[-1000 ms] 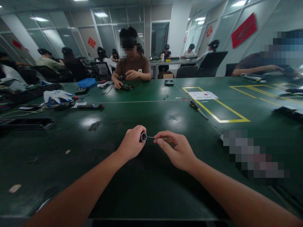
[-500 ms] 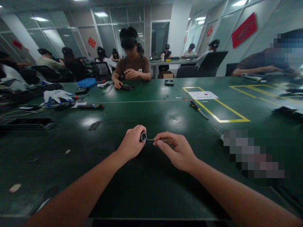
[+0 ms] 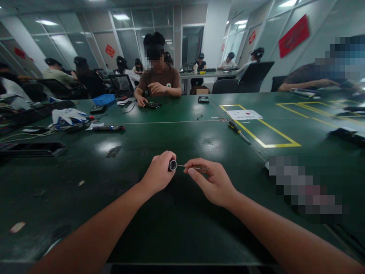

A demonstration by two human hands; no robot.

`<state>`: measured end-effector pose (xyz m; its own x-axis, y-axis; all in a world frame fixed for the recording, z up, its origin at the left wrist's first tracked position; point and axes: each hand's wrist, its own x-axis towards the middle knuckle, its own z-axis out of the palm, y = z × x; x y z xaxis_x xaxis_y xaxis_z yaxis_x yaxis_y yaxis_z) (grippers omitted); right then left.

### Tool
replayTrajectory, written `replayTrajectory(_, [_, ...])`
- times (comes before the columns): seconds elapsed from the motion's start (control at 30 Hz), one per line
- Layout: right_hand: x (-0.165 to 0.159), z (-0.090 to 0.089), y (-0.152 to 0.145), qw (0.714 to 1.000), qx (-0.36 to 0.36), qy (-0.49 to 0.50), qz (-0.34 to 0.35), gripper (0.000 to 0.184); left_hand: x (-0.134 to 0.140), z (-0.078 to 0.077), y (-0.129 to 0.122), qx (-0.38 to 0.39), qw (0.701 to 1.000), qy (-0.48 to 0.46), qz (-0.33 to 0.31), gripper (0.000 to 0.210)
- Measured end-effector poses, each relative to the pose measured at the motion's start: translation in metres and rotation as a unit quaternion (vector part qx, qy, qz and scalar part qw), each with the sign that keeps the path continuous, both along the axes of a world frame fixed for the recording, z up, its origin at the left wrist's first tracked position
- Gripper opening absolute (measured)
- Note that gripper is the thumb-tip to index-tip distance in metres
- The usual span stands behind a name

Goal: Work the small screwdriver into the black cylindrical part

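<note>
My left hand (image 3: 160, 169) is closed around a small black cylinder (image 3: 172, 165) whose round, silver-rimmed end faces me; the rest of it is hidden in the fingers. From the right, my right hand (image 3: 215, 179) pinches a small screwdriver (image 3: 201, 168) by its clear, amber-tinted handle. The thin metal shaft points left, and its tip is at the cylinder's rim; whether it touches or goes in, I cannot tell. Both hands are held just over the green table (image 3: 182, 228).
A yellow-and-black screwdriver (image 3: 238, 132) lies ahead on the right near a paper sheet (image 3: 244, 115). White gloves (image 3: 69, 116) and a dark pen-like tool (image 3: 108, 128) lie at left. Across the table a co-worker (image 3: 159, 80) handles a dark device (image 3: 153, 105).
The screwdriver's shaft has tilted slightly, its tip a little higher against the cylinder's rim. My right hand has shifted very slightly; my left hand stays in place.
</note>
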<state>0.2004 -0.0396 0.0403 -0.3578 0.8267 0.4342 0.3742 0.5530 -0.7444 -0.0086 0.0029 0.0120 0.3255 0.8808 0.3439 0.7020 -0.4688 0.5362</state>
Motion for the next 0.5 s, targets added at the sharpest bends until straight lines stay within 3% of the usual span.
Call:
replayTrajectory(0.3, [-0.0006, -0.0011, 0.0007, 1.000, 0.004, 0.002, -0.011, 0.015, 0.0000, -0.0003, -0.0002, -0.009, 1.000, -0.009, -0.005, 0.005])
replayTrajectory(0.5, [-0.0008, -0.0004, 0.0011, 1.000, 0.025, 0.008, -0.001, 0.014, -0.0008, -0.0002, 0.0011, -0.026, 1.000, -0.008, -0.015, 0.016])
